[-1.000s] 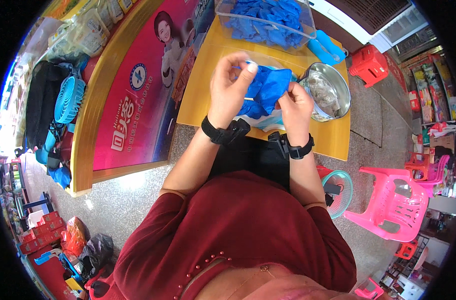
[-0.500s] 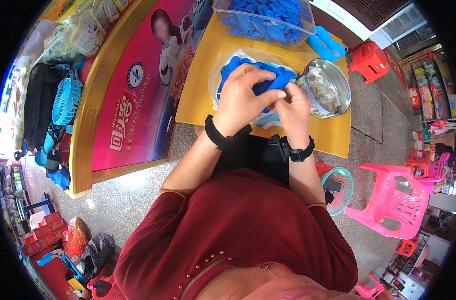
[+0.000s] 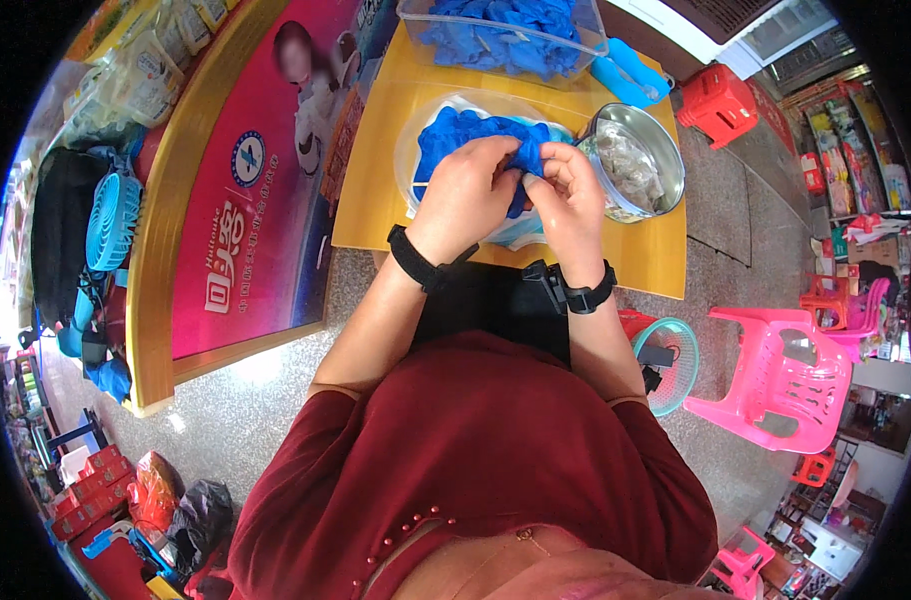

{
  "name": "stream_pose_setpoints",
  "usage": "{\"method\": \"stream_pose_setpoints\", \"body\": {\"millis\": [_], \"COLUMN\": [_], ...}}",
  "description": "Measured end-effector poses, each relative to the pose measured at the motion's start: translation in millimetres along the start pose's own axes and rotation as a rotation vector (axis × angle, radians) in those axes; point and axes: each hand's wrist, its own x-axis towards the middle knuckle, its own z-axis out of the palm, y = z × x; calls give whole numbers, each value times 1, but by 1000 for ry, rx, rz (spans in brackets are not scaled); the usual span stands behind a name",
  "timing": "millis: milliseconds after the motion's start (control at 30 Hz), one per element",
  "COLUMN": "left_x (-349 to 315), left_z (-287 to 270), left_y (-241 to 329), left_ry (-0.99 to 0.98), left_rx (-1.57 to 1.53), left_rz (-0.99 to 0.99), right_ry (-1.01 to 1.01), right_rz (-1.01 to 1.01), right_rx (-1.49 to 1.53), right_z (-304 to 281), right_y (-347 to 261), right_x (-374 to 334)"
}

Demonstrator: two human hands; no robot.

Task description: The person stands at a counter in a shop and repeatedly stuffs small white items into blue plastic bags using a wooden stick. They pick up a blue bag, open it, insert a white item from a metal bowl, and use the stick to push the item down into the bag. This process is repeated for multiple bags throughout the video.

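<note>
A piece of thin blue cloth-like material (image 3: 528,157) is pinched between my two hands over the table. My left hand (image 3: 465,190) has its fingers closed on it, back of the hand upward. From the other side, my right hand (image 3: 570,205) grips the same piece with thumb and curled fingertips, which are partly hidden. Beneath and behind my hands, more blue pieces (image 3: 450,135) lie heaped in a round pale tray (image 3: 407,150). Close to my right hand stands a round metal tin (image 3: 681,190) with crumpled clear plastic (image 3: 630,170) inside.
A clear plastic bin (image 3: 603,45) of blue pieces stands at the far side of the yellow table (image 3: 630,270), beside a bright blue object (image 3: 630,75). A pink-panelled counter (image 3: 275,220) borders the left. Rightward are a pink chair (image 3: 775,380), a teal basket (image 3: 687,375) and a red stool (image 3: 717,105).
The blue piece stretched between my hands is now bunched lower at my fingertips. My right fingers have lifted and curled over it. The whole view has shifted slightly.
</note>
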Motion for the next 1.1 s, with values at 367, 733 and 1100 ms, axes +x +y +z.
{"method": "stream_pose_setpoints", "body": {"millis": [367,733,1100], "left_x": [-10,-6,-5], "left_z": [35,21,16], "left_y": [-12,0,6], "left_ry": [139,262,215], "left_rx": [-834,-231,-16], "left_rz": [-535,-187,-62], "right_ry": [-19,35,28], "right_rz": [29,13,-59], "right_rx": [68,165,19], "right_z": [4,2,-1], "right_y": [-5,-2,2], "right_x": [-2,-1,0]}}
